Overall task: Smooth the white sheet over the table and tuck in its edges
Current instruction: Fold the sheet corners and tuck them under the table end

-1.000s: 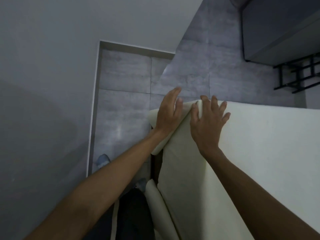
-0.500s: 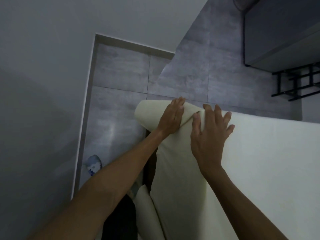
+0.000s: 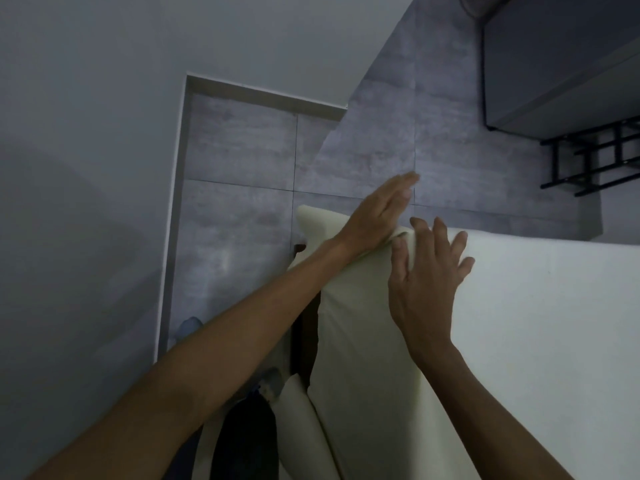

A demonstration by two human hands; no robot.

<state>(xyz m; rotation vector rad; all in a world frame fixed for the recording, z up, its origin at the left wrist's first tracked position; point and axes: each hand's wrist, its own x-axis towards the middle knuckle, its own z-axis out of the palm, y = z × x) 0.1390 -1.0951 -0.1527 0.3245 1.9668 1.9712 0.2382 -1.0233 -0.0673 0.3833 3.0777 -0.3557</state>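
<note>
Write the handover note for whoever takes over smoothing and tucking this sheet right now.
Left hand: open, flat, fingers reaching past the far corner of the table, pressing the fold there.
Right hand: open, fingers spread, flat on top near the same corner.
White fabric sheet: top looks smooth; a loose flap sticks out left of the corner, and the near side drape hangs untucked.
Left to do: fold that corner flap under, then tuck the hanging edge.

Dim light here. A plain grey wall [image 3: 86, 98] fills the left side, meeting a grey tiled floor [image 3: 381, 133] along a pale skirting strip [image 3: 173, 209]. Top right, a dark cabinet [image 3: 554, 57] beside a black metal rack [image 3: 595, 157].
</note>
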